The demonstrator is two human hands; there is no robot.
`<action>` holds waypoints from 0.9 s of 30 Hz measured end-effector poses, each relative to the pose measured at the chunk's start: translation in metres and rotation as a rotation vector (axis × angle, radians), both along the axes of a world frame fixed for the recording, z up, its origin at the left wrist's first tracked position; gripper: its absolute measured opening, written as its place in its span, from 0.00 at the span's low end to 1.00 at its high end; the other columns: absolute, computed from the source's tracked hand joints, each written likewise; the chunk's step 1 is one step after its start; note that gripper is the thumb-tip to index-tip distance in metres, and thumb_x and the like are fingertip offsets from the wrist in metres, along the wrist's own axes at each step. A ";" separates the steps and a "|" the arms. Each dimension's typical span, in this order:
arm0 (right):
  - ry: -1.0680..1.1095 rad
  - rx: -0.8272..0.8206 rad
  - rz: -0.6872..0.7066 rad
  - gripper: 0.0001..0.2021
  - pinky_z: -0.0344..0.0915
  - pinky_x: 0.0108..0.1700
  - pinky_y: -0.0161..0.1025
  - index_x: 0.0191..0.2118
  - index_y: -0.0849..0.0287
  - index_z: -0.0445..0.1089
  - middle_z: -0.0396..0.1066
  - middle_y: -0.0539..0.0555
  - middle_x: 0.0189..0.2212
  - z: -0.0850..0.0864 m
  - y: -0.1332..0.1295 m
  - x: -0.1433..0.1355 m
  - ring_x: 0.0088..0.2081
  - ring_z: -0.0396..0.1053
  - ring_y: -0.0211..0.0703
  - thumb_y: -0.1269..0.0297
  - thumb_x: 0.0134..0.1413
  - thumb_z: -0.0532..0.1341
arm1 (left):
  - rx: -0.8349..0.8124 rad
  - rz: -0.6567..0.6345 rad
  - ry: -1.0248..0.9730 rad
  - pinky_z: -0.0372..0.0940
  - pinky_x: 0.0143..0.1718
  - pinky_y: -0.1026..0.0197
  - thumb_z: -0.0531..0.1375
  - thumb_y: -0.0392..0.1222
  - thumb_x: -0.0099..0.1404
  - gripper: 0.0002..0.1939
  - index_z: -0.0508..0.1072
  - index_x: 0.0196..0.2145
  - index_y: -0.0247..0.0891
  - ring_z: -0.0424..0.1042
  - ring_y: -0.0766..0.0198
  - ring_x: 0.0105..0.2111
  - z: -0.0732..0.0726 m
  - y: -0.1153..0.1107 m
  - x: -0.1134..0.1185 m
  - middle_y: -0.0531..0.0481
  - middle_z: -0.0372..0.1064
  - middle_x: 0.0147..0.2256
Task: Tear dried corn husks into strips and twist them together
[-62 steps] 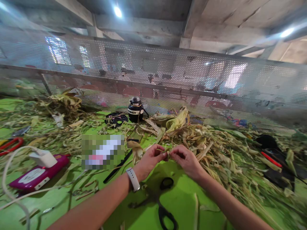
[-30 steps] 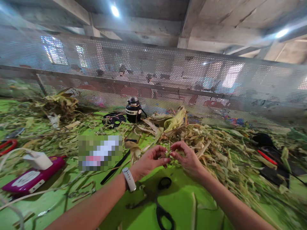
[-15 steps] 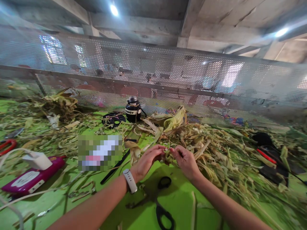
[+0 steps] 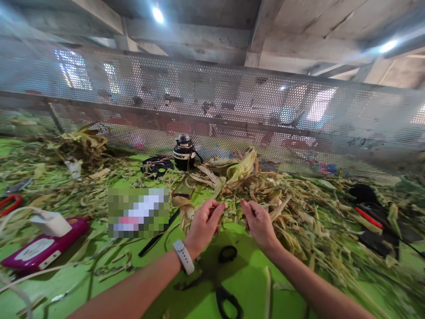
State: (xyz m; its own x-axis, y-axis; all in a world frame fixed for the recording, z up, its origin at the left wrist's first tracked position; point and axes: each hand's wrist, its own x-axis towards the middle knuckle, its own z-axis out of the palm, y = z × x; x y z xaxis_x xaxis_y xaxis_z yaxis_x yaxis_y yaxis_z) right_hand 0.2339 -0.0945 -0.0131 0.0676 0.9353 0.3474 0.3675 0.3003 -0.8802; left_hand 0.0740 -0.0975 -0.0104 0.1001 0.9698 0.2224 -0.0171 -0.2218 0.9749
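Note:
My left hand, below a white wristwatch band on the wrist, is closed with thumb against fingers. Whatever it may pinch is too small to make out. A short gap to the right, my right hand is closed in the same way, its thumb and forefinger pressed together, and its contents are hidden too. Both hover over the green table, in front of a heap of dry husk leaves. Black-handled scissors lie beneath them, nearer the front edge.
A black bottle stands by the perforated metal screen. A purple power strip with a white plug and cable lies left, near a red-handled tool. At right sits a black item with a red edge. Husk scraps surround everything.
My hands have moved apart; before, their fingertips nearly met around a pale greenish husk piece. My left hand has turned, and that piece no longer shows between them.

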 end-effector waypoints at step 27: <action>0.329 -0.135 0.111 0.19 0.38 0.15 0.30 0.24 0.57 0.56 0.45 0.38 0.12 -0.012 -0.009 -0.014 0.13 0.42 0.28 0.46 0.50 0.59 | -0.183 -0.144 -0.052 0.39 0.16 0.67 0.58 0.58 0.57 0.20 0.71 0.27 0.34 0.43 0.74 0.15 0.001 -0.004 0.005 0.62 0.44 0.13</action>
